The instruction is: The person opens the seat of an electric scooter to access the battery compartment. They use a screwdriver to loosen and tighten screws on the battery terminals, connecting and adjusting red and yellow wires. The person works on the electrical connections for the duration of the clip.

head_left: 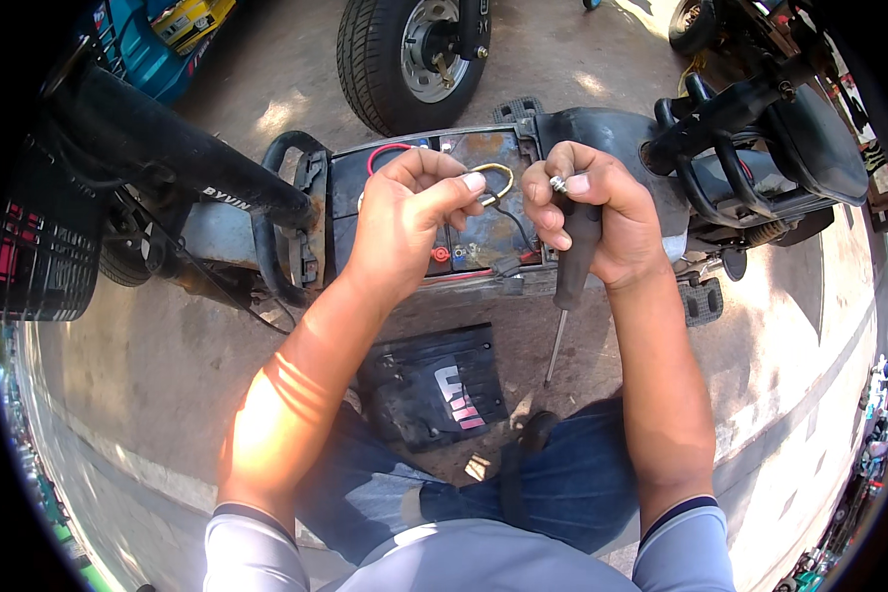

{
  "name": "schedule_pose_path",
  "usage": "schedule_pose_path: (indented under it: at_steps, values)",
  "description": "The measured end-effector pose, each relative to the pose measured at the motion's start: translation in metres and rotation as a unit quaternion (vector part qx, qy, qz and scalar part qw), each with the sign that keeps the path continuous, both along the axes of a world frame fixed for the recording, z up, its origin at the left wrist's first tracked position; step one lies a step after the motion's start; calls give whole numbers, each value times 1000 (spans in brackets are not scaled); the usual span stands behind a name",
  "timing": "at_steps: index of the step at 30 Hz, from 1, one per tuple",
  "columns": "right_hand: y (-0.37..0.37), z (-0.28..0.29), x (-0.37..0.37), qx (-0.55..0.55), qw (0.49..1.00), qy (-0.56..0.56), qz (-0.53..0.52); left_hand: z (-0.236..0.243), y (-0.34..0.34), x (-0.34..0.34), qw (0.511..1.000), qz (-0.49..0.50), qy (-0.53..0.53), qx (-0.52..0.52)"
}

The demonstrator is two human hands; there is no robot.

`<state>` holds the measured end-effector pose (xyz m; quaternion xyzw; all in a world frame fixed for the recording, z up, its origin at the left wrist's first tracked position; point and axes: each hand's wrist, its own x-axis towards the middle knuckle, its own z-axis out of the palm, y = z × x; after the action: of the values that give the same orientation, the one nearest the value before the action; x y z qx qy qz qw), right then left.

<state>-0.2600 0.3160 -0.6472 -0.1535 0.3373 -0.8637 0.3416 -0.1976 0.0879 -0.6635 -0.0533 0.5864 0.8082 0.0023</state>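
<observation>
My left hand [405, 222] pinches a yellow-and-black wire [504, 174] between thumb and fingers, and the wire loops out to the right. In my right hand [622, 222], a screwdriver [579, 247] with a dark handle is gripped, its shaft slanting down toward me. A small shiny metal screw or bolt [558, 184] sits between that hand's thumb and forefinger. Both hands are above the open battery bay of an electric scooter. Dirty, rust-stained batteries [479, 255] lie in it, partly hidden by my left hand. A red wire [383, 152] curves at the bay's far side.
A black cover panel [426, 387] lies on the ground between the scooter and my legs. Black tube guards [284, 232] rise at the left of the bay, and the scooter's black seat post [701, 138] at the right. Beyond stands a wheel [414, 59].
</observation>
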Motion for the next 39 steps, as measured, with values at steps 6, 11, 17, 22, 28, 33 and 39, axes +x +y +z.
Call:
schedule_pose_path:
  at_steps: [6, 11, 17, 22, 28, 33, 39]
  values:
    - [-8, -4, 2, 51, 999, -1, -18, -7, -10, -2, 978, 12, -125, 166]
    - [-13, -3, 2, 91, 995, -4, -40, -2, -6, -1, 971, 25, -131, 200]
    - [-15, -4, 5, 135, 989, 12, -54, -2, -7, -1, 957, 7, -176, 230]
    - [-16, -3, 6, 138, 989, 16, -55, -1, -8, -1, 956, -3, -172, 238]
    - [-16, -3, 6, 138, 989, 19, -53, 3, -6, 1, 960, -13, -167, 226]
    - [-15, -3, 6, 148, 987, 25, -53, 1, -4, 5, 969, -33, -126, 209]
    - [-18, 10, 13, 301, 944, 105, -81, 0, -13, 5, 974, -73, -89, 193]
